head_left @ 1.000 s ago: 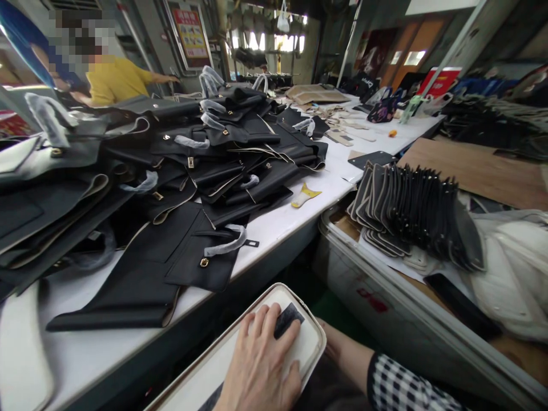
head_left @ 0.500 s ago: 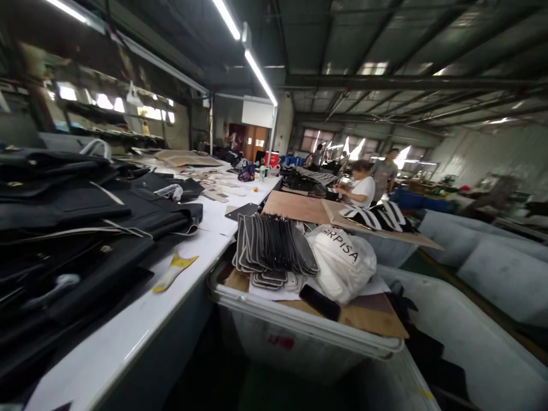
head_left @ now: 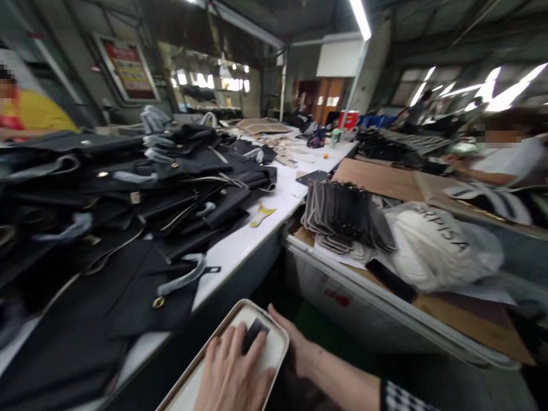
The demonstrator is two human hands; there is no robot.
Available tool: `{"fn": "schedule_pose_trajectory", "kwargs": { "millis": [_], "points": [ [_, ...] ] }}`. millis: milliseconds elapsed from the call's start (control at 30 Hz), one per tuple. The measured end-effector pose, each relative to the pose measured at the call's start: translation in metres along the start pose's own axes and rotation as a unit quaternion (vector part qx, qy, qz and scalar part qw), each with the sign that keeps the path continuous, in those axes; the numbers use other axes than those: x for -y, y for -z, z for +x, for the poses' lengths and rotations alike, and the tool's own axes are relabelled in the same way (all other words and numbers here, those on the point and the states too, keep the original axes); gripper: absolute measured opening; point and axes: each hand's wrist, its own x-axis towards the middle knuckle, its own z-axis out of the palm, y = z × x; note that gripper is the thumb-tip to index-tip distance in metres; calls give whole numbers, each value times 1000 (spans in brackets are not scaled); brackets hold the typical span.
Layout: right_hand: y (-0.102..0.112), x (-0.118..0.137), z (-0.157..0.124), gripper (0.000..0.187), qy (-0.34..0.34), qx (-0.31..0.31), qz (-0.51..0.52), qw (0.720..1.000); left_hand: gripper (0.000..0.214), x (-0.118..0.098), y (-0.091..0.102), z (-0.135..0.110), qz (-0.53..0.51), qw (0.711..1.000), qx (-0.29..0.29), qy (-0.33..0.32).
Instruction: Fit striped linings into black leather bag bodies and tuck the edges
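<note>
A pale rectangular panel (head_left: 194, 379) with rounded corners and a raised brown-and-white edge is held low in front of me, tilted. My left hand (head_left: 233, 365) lies on its inner face with the fingers spread. Under and beside its fingertips is a small dark rectangular piece (head_left: 256, 332). My right hand (head_left: 293, 342) grips the panel's far right edge, thumb showing at the rim and the other fingers hidden behind. To the left, black bag-like pieces (head_left: 141, 291) with wrapped handles and metal fittings cover the white table (head_left: 235, 242).
A white bin (head_left: 338, 297) at right bears a row of grey-edged black panels (head_left: 346, 214), a white plastic bag (head_left: 440, 245) and a black phone-like object (head_left: 389, 279). A yellow-and-white piece (head_left: 262, 214) lies near the table's edge. One person (head_left: 509, 154) sits at right; another (head_left: 38, 108) is at far left.
The view has swung left and down. Both my hands and the pale panel have come into sight at the bottom; more of the black pile shows.
</note>
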Motion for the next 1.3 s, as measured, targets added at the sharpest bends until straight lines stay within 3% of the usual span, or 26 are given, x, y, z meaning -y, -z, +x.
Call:
{"fn": "schedule_pose_trajectory", "kwargs": {
  "millis": [67,133,233,367,500,967,1133,1300],
  "points": [
    [-11,-14,-5,71,-37,11,59,998,42,0,6,2,-26,998,45,35],
    [-14,-13,-12,64,9,-16,61,998,42,-3,14,5,-47,996,57,59],
    [-11,-5,-20,52,112,-58,-52,991,43,-7,22,5,-64,993,64,70],
    [-2,-4,-19,51,144,-113,-214,959,45,-6,17,1,-79,992,64,72],
    [4,-9,-14,50,183,-152,-297,925,46,-3,13,-1,-81,992,65,74],
    [-4,-6,-20,46,200,-180,-364,892,46,2,13,2,-122,988,69,59],
    [-9,0,-22,31,260,-167,-425,851,47,1,16,5,-114,988,95,51],
    [-13,0,-24,29,285,-174,-473,815,48,1,14,4,-98,990,93,50]
  ]
}}
